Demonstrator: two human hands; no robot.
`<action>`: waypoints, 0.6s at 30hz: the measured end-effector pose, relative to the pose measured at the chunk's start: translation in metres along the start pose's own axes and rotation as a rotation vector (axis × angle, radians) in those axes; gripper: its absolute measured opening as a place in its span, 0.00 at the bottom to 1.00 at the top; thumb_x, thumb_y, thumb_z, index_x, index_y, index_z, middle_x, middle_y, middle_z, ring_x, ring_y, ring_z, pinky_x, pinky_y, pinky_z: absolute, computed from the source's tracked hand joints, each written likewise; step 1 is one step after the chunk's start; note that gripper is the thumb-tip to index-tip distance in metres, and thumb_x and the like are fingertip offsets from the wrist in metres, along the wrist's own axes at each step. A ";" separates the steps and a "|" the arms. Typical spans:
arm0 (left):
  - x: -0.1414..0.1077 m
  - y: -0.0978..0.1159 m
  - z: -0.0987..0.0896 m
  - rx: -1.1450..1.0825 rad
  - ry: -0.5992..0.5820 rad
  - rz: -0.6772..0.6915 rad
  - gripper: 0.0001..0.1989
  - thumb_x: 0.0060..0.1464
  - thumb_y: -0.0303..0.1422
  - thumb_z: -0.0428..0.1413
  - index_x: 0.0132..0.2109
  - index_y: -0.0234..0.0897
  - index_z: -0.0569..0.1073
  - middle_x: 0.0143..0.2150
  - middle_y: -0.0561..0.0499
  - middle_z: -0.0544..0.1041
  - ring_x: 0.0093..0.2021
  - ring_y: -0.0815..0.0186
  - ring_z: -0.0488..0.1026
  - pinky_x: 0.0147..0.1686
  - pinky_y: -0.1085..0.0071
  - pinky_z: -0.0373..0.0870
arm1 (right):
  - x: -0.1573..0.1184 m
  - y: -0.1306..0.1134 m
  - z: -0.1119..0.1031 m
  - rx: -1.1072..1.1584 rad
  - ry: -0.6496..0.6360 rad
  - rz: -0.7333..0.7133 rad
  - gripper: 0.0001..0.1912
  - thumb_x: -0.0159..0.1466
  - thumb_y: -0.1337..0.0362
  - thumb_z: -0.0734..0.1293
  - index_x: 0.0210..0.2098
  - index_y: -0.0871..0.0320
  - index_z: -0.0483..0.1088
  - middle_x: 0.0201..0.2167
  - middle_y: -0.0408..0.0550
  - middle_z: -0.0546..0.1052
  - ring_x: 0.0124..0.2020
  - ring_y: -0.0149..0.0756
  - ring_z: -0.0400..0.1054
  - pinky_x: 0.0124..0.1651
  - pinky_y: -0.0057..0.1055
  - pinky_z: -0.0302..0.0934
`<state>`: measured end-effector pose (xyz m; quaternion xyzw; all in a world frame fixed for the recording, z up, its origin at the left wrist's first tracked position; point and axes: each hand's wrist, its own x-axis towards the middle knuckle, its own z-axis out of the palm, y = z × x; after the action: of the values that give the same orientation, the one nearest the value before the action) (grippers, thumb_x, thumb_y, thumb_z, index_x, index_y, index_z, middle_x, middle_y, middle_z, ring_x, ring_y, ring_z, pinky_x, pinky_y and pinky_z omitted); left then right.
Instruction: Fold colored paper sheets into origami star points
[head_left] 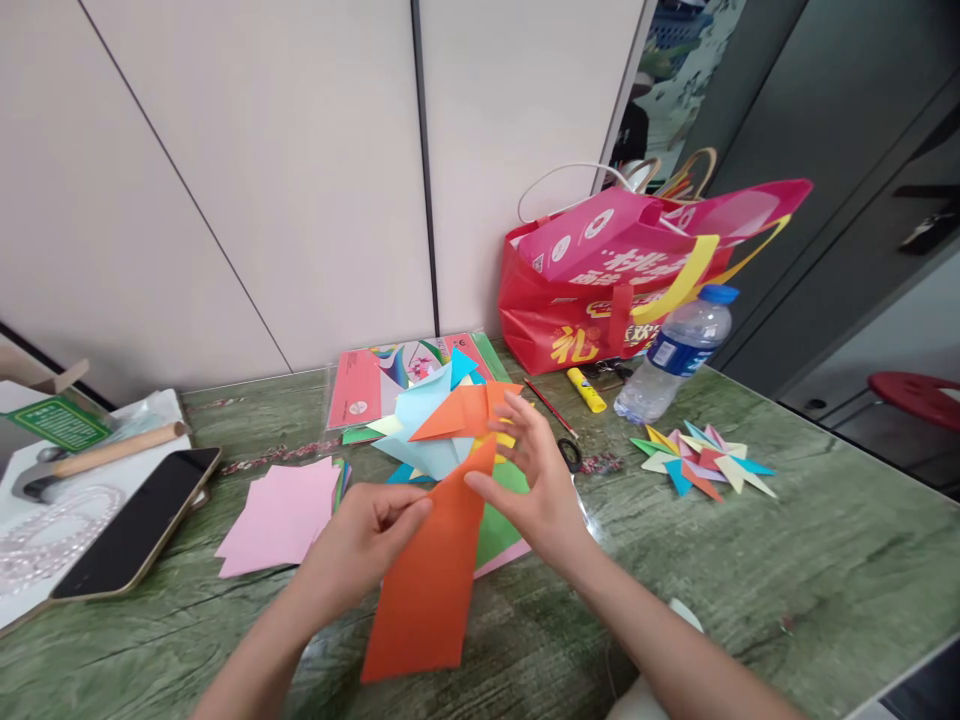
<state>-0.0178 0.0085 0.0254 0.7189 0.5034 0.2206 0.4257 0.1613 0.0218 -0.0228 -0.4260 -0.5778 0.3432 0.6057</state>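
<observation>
An orange sheet of paper (427, 590) hangs over the table, long and narrow, with a slanted, pointed top near the right hand. My left hand (375, 530) pinches its upper left edge between thumb and fingers. My right hand (536, 480) has its fingers spread, and its thumb touches the paper close to the pointed top. Just behind the hands lies a pile of folded paper pieces (420, 410), light blue, orange and yellow. Green paper (499, 530) shows partly from under the orange sheet.
Pink paper squares (281, 515) lie left, beside a phone (142, 520) and a wooden-handled tool (120, 448). Behind are a red bag (577, 290), a water bottle (671, 355), a glue stick (586, 390) and a pencil (551, 408). A multicoloured paper star (705, 460) sits right.
</observation>
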 end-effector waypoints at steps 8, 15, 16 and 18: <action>-0.005 -0.004 0.010 0.347 -0.036 0.086 0.16 0.55 0.32 0.43 0.19 0.37 0.55 0.18 0.58 0.50 0.20 0.71 0.46 0.20 0.72 0.41 | -0.005 -0.004 0.002 -0.385 -0.360 -0.360 0.06 0.55 0.67 0.68 0.31 0.49 0.74 0.29 0.41 0.78 0.50 0.44 0.63 0.58 0.49 0.45; -0.006 -0.011 0.009 0.346 -0.057 0.135 0.16 0.55 0.29 0.44 0.20 0.37 0.61 0.18 0.58 0.51 0.20 0.70 0.47 0.21 0.71 0.41 | -0.008 -0.005 0.005 -0.461 -0.383 -0.313 0.06 0.53 0.71 0.67 0.25 0.52 0.71 0.23 0.39 0.76 0.43 0.40 0.66 0.58 0.48 0.41; -0.007 -0.010 0.007 0.342 -0.071 0.135 0.16 0.55 0.30 0.44 0.20 0.37 0.61 0.18 0.58 0.51 0.20 0.70 0.47 0.21 0.71 0.41 | -0.008 -0.005 0.005 -0.469 -0.376 -0.314 0.07 0.52 0.72 0.66 0.24 0.52 0.70 0.23 0.39 0.75 0.42 0.40 0.66 0.58 0.47 0.41; -0.008 -0.008 0.002 0.343 -0.103 0.126 0.16 0.55 0.30 0.44 0.20 0.37 0.62 0.18 0.58 0.50 0.20 0.70 0.46 0.20 0.71 0.41 | -0.006 -0.004 0.004 -0.482 -0.356 -0.310 0.08 0.50 0.73 0.66 0.22 0.53 0.69 0.22 0.39 0.75 0.40 0.39 0.66 0.57 0.46 0.43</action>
<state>-0.0235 0.0013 0.0187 0.8214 0.4651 0.1204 0.3074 0.1568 0.0151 -0.0220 -0.3973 -0.7970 0.1696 0.4222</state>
